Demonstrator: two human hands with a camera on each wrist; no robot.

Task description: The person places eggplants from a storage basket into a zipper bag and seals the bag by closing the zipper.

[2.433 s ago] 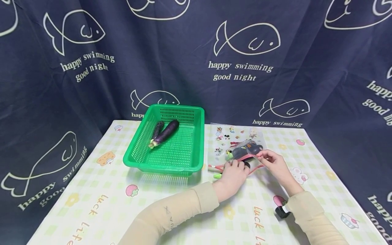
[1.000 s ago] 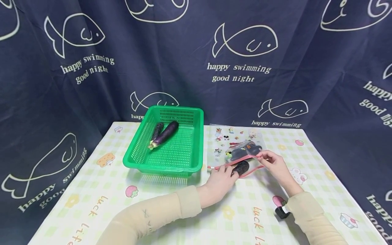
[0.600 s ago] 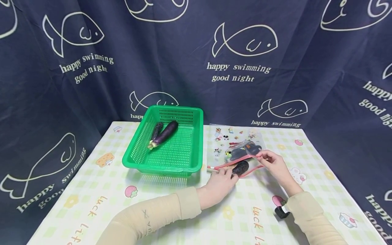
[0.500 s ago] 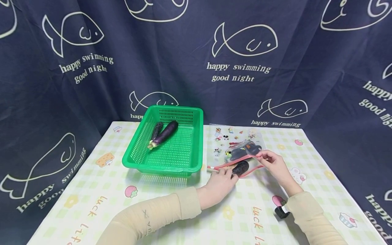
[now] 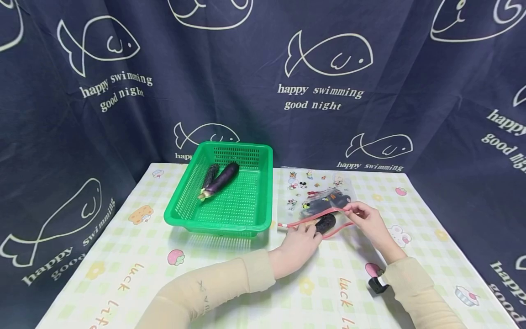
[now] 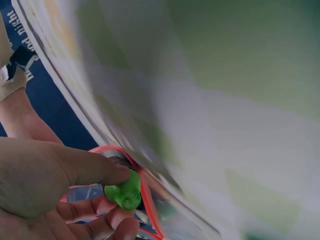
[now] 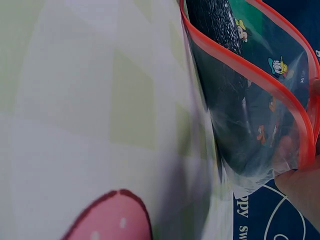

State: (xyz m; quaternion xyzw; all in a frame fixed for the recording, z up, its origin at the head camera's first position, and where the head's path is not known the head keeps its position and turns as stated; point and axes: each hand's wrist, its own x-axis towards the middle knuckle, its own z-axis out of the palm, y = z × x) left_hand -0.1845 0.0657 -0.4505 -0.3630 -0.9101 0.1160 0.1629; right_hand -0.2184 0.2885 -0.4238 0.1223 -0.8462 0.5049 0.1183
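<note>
A clear zip bag [image 5: 296, 185] with cartoon prints and red edging lies on the table, its mouth spread towards me. Inside it are dark, rounded vegetables [image 5: 320, 205], partly hidden by the film. My left hand [image 5: 297, 246] holds a dark bumpy vegetable [image 5: 327, 223] at the bag's mouth. In the left wrist view, thumb and fingers pinch its bright green stem end [image 6: 125, 192]. My right hand [image 5: 370, 224] pinches the bag's upper red edge at the right corner, lifting it. The right wrist view shows the bumpy skin [image 7: 215, 22] between the red edges [image 7: 240, 62].
Left of the bag stands a green perforated basket [image 5: 218, 227]. A purple eggplant [image 5: 223, 179] and a slim dark bumpy vegetable [image 5: 210, 176] lie in it. A checked, printed cloth [image 5: 164, 292] covers the table, and a dark fish-print curtain [image 5: 255, 91] hangs behind.
My left hand has drawn back left and nearer, uncovering more of the bumpy vegetable, then moved slightly right with it at the bag's mouth. My right hand has stayed on the bag's edge.
</note>
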